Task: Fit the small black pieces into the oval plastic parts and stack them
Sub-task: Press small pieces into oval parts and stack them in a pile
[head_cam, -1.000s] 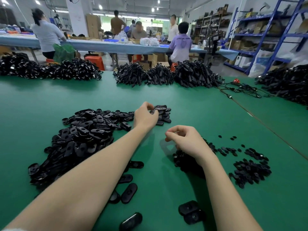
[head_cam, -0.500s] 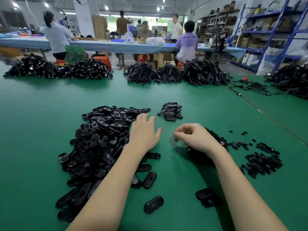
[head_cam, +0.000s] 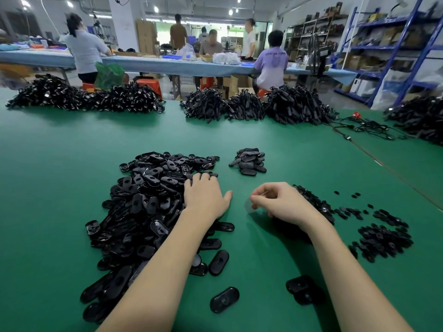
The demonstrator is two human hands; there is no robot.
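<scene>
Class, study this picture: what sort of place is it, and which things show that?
Most likely a factory assembly workshop: heaps of identical black oval parts on a green worktable, workers at a long bench, and blue storage racks.

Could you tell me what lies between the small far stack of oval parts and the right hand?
In the head view, only bare green table mat separates the small stack of black oval plastic parts from the right hand.
</scene>
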